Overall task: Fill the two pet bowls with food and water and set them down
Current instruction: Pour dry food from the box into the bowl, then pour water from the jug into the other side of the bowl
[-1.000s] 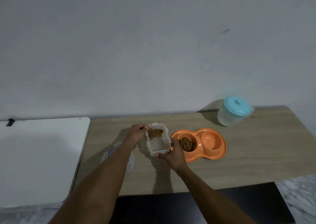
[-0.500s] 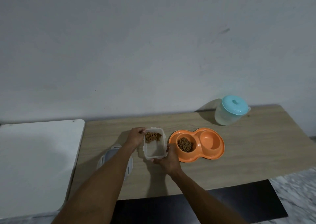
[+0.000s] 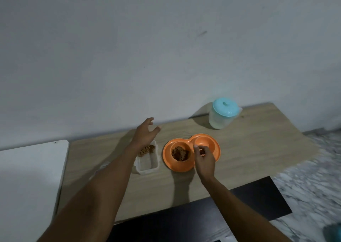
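Note:
An orange double pet bowl (image 3: 215,154) lies on the wooden table (image 3: 249,149). Its left well holds brown kibble (image 3: 180,153); its right well looks dry. A clear plastic food container (image 3: 148,165) with some kibble at its far end stands just left of the bowl. My left hand (image 3: 145,133) hovers above the container's far end, fingers spread, holding nothing. My right hand (image 3: 203,157) hangs over the middle of the orange bowl with loosely curled fingers and nothing in them. A translucent jug with a blue lid (image 3: 223,113) stands at the back right.
The container's lid (image 3: 100,168) lies mostly hidden under my left forearm. A white table (image 3: 27,177) adjoins on the left. A dark board (image 3: 249,204) juts out below the table's front edge, above marbled floor (image 3: 313,177).
Both hands have let go of the food container, which now stands on the table. The left hand rose toward the wall; the right hand moved right over the orange bowl.

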